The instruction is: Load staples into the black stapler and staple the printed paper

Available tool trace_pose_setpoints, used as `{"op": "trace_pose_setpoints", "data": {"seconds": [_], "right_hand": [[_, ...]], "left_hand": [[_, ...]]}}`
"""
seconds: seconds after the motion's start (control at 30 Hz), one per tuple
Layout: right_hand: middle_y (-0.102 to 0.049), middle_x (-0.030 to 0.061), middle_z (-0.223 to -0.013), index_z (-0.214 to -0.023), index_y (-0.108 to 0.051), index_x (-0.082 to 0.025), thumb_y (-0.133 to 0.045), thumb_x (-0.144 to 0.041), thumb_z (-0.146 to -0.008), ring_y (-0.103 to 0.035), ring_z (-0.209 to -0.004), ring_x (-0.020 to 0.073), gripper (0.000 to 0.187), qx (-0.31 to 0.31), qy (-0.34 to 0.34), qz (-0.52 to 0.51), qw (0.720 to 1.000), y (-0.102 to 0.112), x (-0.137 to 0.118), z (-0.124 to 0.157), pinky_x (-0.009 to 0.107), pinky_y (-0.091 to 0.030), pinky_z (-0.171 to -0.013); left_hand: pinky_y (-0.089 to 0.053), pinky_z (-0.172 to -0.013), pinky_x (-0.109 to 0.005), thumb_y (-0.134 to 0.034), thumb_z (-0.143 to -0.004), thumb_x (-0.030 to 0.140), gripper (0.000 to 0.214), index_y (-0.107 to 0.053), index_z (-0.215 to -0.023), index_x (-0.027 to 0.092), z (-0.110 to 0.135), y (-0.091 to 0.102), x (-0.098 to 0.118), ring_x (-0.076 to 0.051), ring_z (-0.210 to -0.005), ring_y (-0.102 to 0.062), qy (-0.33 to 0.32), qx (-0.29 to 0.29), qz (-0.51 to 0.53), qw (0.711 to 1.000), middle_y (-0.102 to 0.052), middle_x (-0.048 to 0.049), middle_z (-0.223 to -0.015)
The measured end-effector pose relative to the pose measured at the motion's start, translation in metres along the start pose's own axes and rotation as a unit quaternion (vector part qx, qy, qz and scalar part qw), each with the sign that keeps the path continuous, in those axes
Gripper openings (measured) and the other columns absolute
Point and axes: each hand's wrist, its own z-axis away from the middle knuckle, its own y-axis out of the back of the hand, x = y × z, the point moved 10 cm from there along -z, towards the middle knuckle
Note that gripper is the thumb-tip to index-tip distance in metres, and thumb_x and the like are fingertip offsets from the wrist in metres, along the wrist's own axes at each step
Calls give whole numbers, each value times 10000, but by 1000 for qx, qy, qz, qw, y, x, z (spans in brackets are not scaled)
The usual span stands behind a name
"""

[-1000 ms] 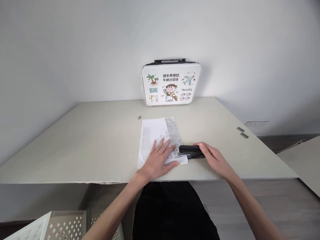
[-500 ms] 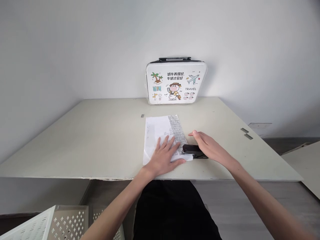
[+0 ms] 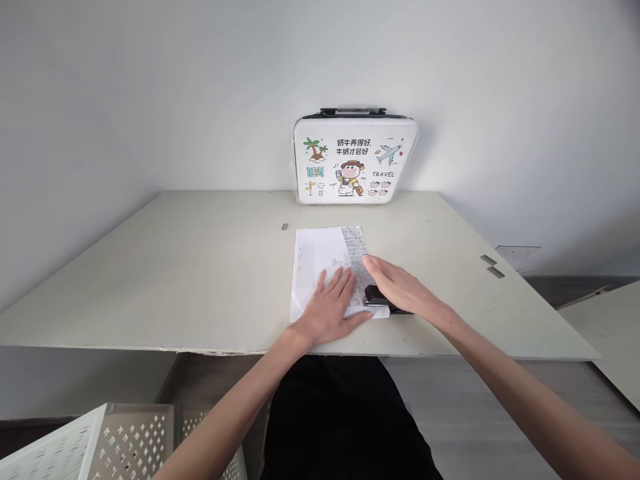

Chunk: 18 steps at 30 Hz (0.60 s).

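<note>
White sheets of paper with a grey patterned strip along their right side lie near the front of the table. My left hand presses flat on the lower part of the sheets, its fingers stretched out. A black stapler sits at their lower right edge, its jaw around the paper's edge. My right hand lies over the stapler's top with fingers straight and pointing left, not wrapped round it. That hand hides much of the stapler's body.
A white case with cartoon prints and a black handle leans against the wall at the table's back. Small grey strips lie at the right, another left of centre. Below the front edge stands a white perforated basket.
My right hand has moved left and now covers more of the stapler. My left hand stays on the paper, its fingers a little closer together. The view has shifted slightly.
</note>
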Motion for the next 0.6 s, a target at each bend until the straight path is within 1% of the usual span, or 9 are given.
{"op": "trace_pose_setpoints", "data": {"seconds": [0.07,0.17,0.3,0.43,0.53,0.6], "right_hand": [[-477,30,-1605,-1502,-500,-324,-111,-745,-1005,-420,-1487,331,759,-3,7,1,1000,0,0,-2,481,-406,-1158],[-443,27,-1629,-1547,-452,-304,-116,-740,-1007,-397,-1503,317,771,-3,14,4,1000,0,0,-4,484,-356,-1201],[-380,8,-1663,-1607,-357,-295,-124,-740,-1006,-349,-1530,306,783,-6,21,5,1000,-1,-2,-4,514,-309,-1228],[-378,4,-1664,-1613,-347,-301,-126,-734,-1010,-338,-1533,320,774,-17,23,15,999,-1,-3,-5,534,-310,-1223],[-386,3,-1660,-1609,-352,-315,-118,-725,-1015,-356,-1525,322,759,-16,31,24,999,0,-3,-6,524,-335,-1209],[-396,2,-1655,-1599,-370,-320,-116,-721,-1016,-371,-1518,319,752,-13,37,30,999,0,-3,-7,506,-358,-1197]], "left_hand": [[-19,-1307,-544,-250,-992,768,947,-103,-1666,119,-1,0,-1,-296,-1591,-40,0,14,-5,1000,-142,-144,-1712],[-37,-1307,-544,-247,-993,768,947,-65,-1670,132,-1,-1,-1,-291,-1591,-34,-7,26,-10,1000,-140,-142,-1711],[-13,-1308,-526,-233,-995,768,942,-89,-1668,125,-1,-2,-2,-285,-1592,-16,-5,16,-7,1000,-126,-138,-1714],[13,-1308,-513,-210,-995,772,940,-108,-1665,121,-2,-2,-2,-275,-1594,-3,-5,13,-2,1000,-117,-138,-1714],[14,-1308,-510,-208,-996,770,941,-107,-1665,116,-2,-2,-1,-275,-1595,-10,-5,15,-2,1000,-117,-140,-1714],[3,-1308,-515,-217,-995,770,935,-92,-1669,133,-2,-2,-1,-277,-1594,-15,-3,14,-1,1000,-125,-125,-1716]]}}
